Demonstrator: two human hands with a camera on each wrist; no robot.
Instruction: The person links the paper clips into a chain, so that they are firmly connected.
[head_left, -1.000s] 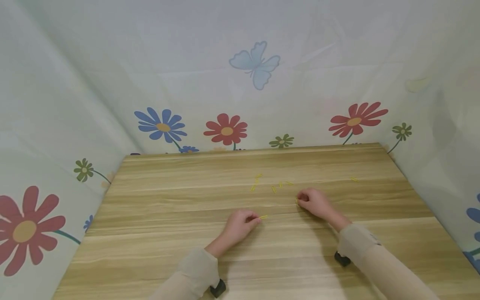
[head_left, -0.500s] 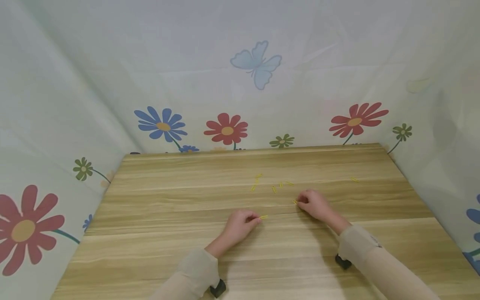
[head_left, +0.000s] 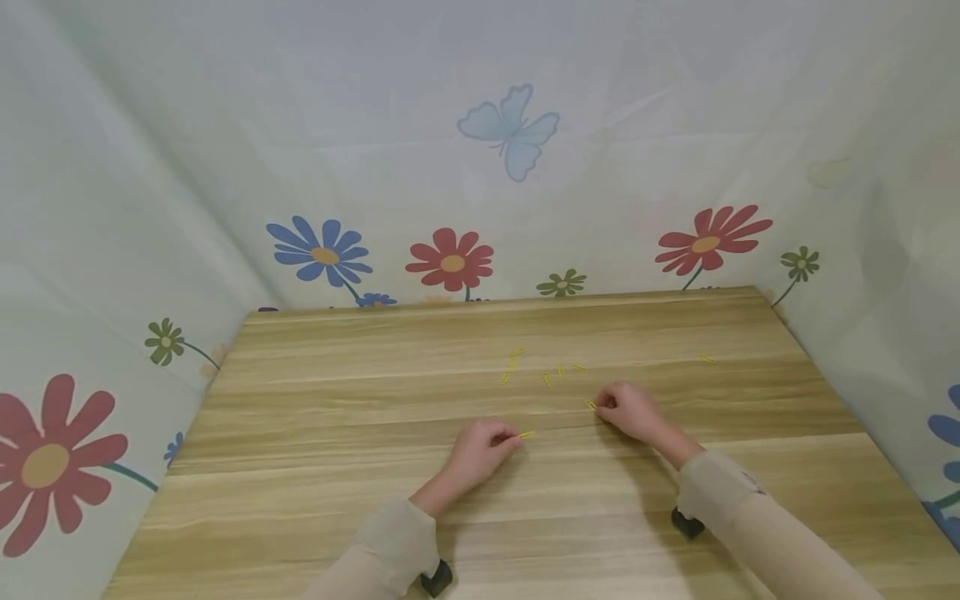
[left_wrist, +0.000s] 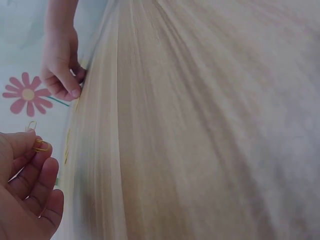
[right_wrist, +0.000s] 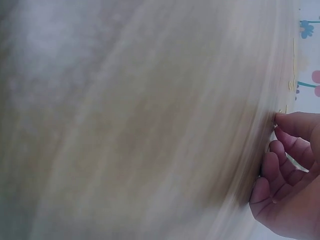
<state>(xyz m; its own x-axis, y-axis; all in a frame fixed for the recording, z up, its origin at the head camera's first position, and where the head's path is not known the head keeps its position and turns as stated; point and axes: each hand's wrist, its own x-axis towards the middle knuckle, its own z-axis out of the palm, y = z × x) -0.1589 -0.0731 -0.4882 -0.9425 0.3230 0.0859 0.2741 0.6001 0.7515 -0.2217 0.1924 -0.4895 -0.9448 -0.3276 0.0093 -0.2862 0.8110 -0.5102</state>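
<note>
My left hand (head_left: 482, 450) pinches a yellow paper clip (head_left: 528, 434) between thumb and fingertips, over the middle of the table. In the left wrist view, yellow wire loops (left_wrist: 42, 146) show on both sides of the thumb. To the right and a little farther back, my right hand (head_left: 632, 411) is low at the tabletop. Its thumb and finger pinch the end of another yellow paper clip (head_left: 591, 405), which points left. The right wrist view shows its other fingers (right_wrist: 270, 166) curled close against the wood.
Beyond the hands lie several loose yellow paper clips, among them one at the left (head_left: 506, 377) and one near the middle (head_left: 547, 380). A lone paper clip (head_left: 707, 358) lies farther right. A flower-printed curtain (head_left: 375, 167) borders the wooden table (head_left: 337, 358).
The paper clip at my right fingertips has come more into view, its end now sticking out to the left. My right hand has shifted slightly right; the left hand holds still.
</note>
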